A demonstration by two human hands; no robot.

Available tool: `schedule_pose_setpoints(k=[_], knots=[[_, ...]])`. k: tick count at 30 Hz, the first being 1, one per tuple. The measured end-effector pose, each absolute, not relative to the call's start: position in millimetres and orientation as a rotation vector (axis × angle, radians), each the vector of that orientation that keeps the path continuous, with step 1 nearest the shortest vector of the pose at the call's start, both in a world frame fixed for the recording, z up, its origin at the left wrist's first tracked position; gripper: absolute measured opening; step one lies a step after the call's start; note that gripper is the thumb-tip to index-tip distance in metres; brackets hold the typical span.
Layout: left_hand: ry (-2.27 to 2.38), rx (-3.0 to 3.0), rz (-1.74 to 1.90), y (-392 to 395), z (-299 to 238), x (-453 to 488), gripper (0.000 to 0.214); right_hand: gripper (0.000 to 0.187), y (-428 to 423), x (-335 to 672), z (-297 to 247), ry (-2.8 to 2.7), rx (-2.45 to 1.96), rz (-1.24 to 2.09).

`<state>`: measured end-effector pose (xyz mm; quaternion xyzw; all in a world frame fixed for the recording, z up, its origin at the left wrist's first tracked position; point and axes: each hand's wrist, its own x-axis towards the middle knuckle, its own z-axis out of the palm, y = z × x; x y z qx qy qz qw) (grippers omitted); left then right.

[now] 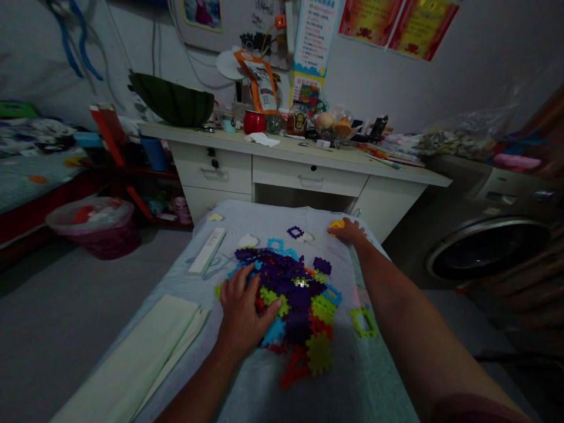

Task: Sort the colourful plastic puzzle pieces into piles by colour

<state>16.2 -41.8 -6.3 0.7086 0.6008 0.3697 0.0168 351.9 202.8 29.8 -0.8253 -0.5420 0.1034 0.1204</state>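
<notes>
My left hand (244, 311) lies on the left side of a heap of toothed plastic building pieces, fingers spread. Purple pieces (282, 270) cover most of the heap's top; lime green (324, 308), blue (274, 332) and red ones (294, 369) show around them. At the far right corner of the cloth-covered surface, my right hand (351, 230) is closed on a yellow piece (336, 224), partly hidden by the fingers. Nearer along that side lies a lime green frame piece (363, 322). A small purple frame piece (295, 232) sits beyond the heap.
A white box (208, 251) and folded pale cloth (145, 346) lie on the left. Behind stands a white desk (220, 170) with a watermelon half (174, 100) and jars. A washing machine (480, 217) is at right, a lined bin (94, 226) at left.
</notes>
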Motion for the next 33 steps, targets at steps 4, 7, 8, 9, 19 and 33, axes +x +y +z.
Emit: schedule_pose_setpoints(k=[4, 7, 8, 9, 19, 33], knots=[[1.866, 2.209, 1.15, -41, -7, 16, 0.054, 0.084, 202, 351, 32, -1.637, -2.391, 0.228], [1.864, 2.2, 1.152, -41, -8, 16, 0.053, 0.077, 196, 349, 33, -1.681, -2.353, 0.119], [1.866, 2.197, 1.151, -40, -8, 16, 0.053, 0.076, 193, 348, 34, -1.707, -2.334, 0.092], [1.868, 2.197, 1.15, -40, -8, 16, 0.053, 0.075, 190, 347, 33, -1.734, -2.316, 0.066], [1.864, 2.189, 1.156, -40, -6, 17, 0.051, 0.058, 151, 341, 19, -1.802, -2.055, -0.203], [1.821, 2.098, 1.214, -44, 0, 18, 0.06, 0.063, 25, 257, 73, -1.995, -1.229, 0.519]])
